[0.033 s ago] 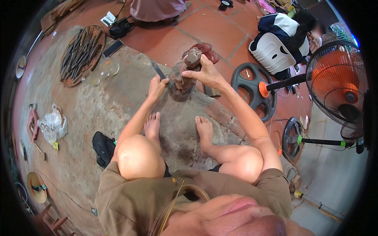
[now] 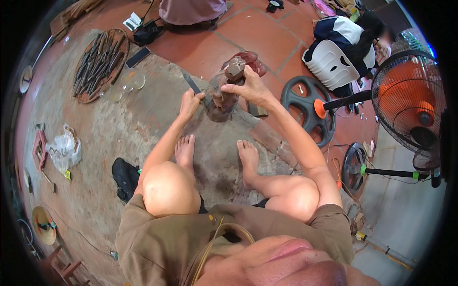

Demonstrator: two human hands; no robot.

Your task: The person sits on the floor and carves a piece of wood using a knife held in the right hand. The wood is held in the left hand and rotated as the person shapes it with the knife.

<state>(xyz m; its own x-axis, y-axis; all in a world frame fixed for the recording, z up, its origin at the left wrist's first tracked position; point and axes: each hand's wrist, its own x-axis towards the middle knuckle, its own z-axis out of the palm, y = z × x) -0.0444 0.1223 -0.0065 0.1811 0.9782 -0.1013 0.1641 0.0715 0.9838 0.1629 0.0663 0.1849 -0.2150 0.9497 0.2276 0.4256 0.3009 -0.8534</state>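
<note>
Left hand (image 2: 190, 104) of mine grasps a flat dark tool (image 2: 191, 83) pointing forward and leftward, while the brown carving (image 2: 219, 109), just rightward near the far edge of the grey concrete floor (image 2: 155, 100), is held at its top by my right hand (image 2: 254, 88).

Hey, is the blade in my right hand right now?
No, the blade is in the left hand, while the right hand is on the carving.

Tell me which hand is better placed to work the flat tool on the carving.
Probably the left hand: it grips the flat dark tool close beside the brown carving, while the right hand is occupied holding the carving's upper part.
</note>
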